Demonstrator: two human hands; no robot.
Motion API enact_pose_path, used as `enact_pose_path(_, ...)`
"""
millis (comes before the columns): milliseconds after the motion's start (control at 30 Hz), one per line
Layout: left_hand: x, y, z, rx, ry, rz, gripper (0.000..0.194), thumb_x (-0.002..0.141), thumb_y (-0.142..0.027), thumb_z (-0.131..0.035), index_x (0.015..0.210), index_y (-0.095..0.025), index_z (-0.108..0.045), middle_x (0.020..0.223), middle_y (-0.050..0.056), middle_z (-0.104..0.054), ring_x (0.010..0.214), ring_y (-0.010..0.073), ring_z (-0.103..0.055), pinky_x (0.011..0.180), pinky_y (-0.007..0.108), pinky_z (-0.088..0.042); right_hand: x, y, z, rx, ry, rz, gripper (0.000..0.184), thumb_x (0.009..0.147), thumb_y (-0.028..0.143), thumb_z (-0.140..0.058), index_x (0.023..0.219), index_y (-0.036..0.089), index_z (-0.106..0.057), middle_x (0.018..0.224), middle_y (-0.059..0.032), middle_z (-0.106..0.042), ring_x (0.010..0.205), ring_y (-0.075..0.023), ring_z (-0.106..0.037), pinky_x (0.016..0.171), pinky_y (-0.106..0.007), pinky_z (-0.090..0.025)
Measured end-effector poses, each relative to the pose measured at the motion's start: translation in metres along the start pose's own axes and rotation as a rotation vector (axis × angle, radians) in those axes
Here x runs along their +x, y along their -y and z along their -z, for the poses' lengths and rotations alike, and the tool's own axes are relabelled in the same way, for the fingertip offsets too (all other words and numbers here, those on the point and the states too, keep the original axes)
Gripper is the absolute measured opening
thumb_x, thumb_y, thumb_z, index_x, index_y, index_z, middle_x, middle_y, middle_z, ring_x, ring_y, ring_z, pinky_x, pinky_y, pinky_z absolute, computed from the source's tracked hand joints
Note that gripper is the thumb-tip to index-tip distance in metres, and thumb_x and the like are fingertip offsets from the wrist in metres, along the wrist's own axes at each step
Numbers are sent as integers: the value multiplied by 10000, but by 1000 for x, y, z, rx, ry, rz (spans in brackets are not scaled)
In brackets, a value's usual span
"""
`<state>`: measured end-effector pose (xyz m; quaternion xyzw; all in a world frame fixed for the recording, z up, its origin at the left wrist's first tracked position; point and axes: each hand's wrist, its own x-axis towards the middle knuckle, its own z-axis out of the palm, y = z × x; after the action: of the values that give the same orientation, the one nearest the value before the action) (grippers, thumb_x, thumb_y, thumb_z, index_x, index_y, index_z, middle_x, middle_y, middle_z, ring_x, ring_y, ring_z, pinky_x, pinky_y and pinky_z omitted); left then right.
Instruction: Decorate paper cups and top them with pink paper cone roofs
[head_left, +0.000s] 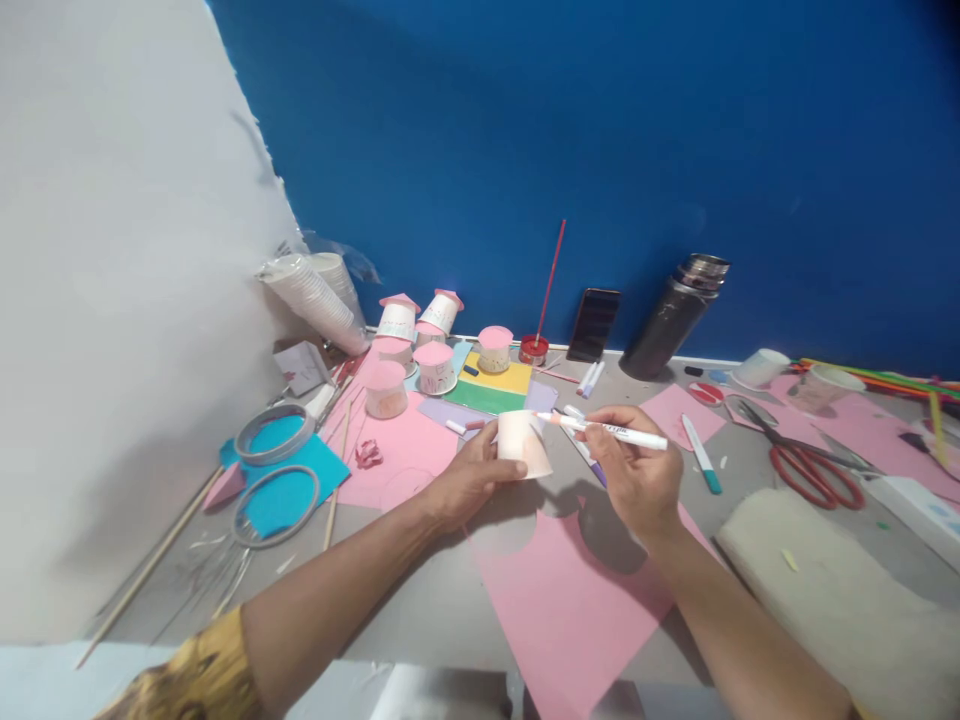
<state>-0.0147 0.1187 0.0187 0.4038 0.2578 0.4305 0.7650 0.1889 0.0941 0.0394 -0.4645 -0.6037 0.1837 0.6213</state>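
My left hand point(471, 480) is wrapped round a small white paper cup point(523, 443), held on its side above the table. My right hand point(634, 470) pinches a white marker point(611, 431) whose tip touches the cup's side. Under both hands lies a pink paper sheet point(570, 600) with round cut-outs.
Several decorated cups with pink tops point(420, 350) stand at the back on coloured papers. A stack of paper cups point(315, 290) leans at the left wall. Red-handled scissors point(806, 462), a dark flask point(671, 315), a phone point(593, 323), tape rings point(275, 432) and loose markers point(702, 455) lie around.
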Motion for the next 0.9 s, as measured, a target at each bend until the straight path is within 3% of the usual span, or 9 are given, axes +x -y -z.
enact_pose_path(267,-1,1,-1,104,-36,48,478,622,-337,-931,977,-148,-673,900,58,-673,818,183,-638,761,299,-508,-7,6,-2,-137,72,209,75,954,291,-697,932,221,-709,718,9,-719,515,-113,-564,500,-228,-461)
enact_pose_path(467,-2,4,-1,282,-128,24,519,642,-333,-921,1043,-150,-646,904,50,-676,760,158,-609,672,268,-481,-5,11,-5,-173,161,417,34,957,193,-675,961,223,-691,805,-7,-743,636,-148,-676,607,-260,-529)
enact_pose_path(633,-6,-1,-6,391,-181,-10,521,646,-322,-906,1055,-157,-629,913,40,-668,773,167,-607,650,263,-470,-6,9,-6,-166,203,413,51,965,177,-659,989,214,-686,823,-25,-756,720,-175,-726,636,-278,-540)
enact_pose_path(900,-6,-1,-6,385,-174,-9,524,653,-327,-905,1048,-161,-603,872,22,-652,713,153,-589,613,262,-446,-6,11,-6,-192,225,373,46,974,218,-647,977,227,-692,802,-32,-749,708,-191,-722,611,-306,-532)
